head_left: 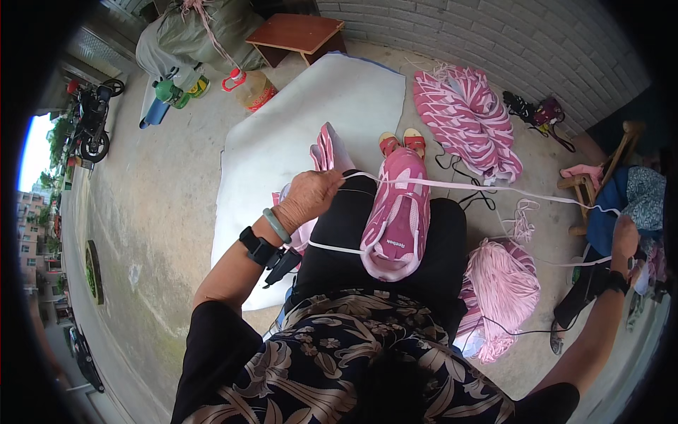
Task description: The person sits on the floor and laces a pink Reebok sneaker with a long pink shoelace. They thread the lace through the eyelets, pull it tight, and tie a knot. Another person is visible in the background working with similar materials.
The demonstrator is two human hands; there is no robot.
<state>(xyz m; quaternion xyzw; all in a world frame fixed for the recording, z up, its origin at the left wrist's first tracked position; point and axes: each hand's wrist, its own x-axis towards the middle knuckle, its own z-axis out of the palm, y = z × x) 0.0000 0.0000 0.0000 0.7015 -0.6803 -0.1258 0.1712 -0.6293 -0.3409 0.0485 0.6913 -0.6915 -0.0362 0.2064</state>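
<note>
A pink and white shoe upper (400,212) lies lengthwise across my lap, its toe pointing away from me. A pale pink shoelace (487,188) passes over it near the toe and is stretched out to both sides. My left hand (308,196), just left of the upper, pinches one end of the lace. Far out to the right, my right hand (624,242) is closed on the other stretch of lace; its fingertips are partly hidden. A white elastic-looking band (332,247) runs from the upper's heel across my left thigh. More pink upper pieces (328,150) lie beside my left knee.
A white sheet (275,127) covers the ground ahead. Stacked pink uppers (466,116) and a bundle of pink laces (503,275) lie to the right. An oil jug (253,90) and a low wooden stool (296,34) stand farther off. A wooden chair (590,185) is at the right.
</note>
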